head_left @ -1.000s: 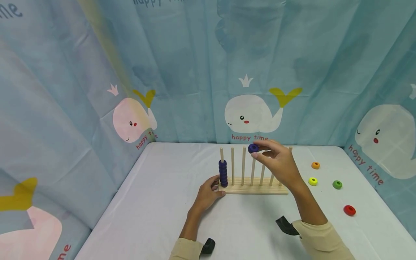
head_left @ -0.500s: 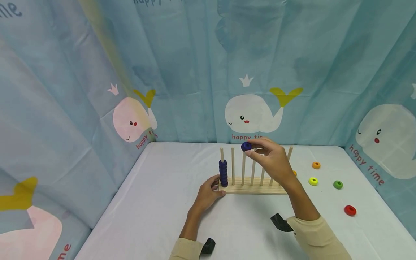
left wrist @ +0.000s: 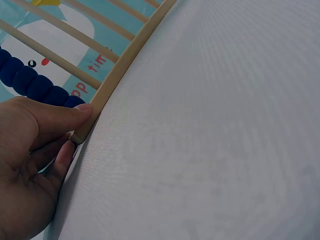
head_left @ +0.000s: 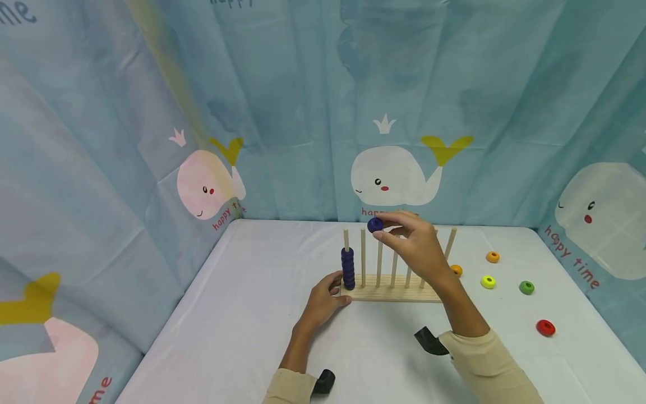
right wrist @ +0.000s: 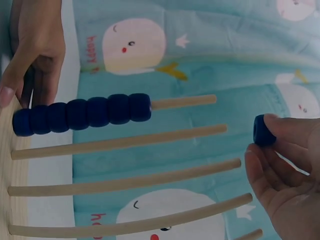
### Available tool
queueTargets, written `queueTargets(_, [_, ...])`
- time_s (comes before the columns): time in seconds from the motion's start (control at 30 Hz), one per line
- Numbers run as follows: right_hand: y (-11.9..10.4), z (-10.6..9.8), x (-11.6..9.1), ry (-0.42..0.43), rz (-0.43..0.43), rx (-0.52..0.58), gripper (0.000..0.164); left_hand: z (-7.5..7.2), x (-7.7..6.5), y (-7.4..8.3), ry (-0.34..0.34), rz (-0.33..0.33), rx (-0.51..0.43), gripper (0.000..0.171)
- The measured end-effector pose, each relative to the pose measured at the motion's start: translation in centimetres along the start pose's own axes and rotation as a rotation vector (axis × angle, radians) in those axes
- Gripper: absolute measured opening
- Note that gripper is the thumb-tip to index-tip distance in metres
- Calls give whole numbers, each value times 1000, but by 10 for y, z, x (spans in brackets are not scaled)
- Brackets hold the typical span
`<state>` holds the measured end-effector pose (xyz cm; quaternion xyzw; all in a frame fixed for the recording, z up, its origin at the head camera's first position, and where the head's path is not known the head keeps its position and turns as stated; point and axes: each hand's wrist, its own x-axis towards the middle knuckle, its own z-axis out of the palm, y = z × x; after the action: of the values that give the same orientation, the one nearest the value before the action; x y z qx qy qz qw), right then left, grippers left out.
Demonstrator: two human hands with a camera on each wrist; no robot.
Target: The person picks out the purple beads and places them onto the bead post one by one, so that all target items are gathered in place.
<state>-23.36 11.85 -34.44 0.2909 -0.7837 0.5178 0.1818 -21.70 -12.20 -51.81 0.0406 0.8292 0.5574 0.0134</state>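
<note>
A wooden peg rack with several upright pegs stands on the white table. Its leftmost peg carries a stack of dark blue beads, and the bare tip of that peg sticks out above them. My left hand grips the left end of the base, with the thumb on its front edge. Between thumb and fingertips, my right hand pinches a single blue bead. That bead is above the rack near the tops of the second and third pegs, apart from them in the right wrist view.
To the right of the rack lie loose beads: orange, yellow, green and red. Another orange bead shows behind the right forearm. A blue curtain with printed whales hangs behind the table.
My right hand has carried the blue bead leftward over the rack, toward the stacked peg. An orange bead behind the right forearm has come into view. My left hand keeps its grip on the base.
</note>
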Motion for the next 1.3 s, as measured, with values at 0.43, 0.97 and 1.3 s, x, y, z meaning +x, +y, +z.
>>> queueTargets(0.43, [-2, 15, 9, -20, -9, 51, 35, -2, 1, -2, 6, 3, 3, 73])
queueTargets(0.97, [-7, 30, 16, -16, -20, -161, 37, -2, 0, -1, -2, 12, 3, 72])
queueTargets(1.3, [-3, 36, 20, -66, -7, -183, 35, -1, 1, -3, -5, 26, -6, 71])
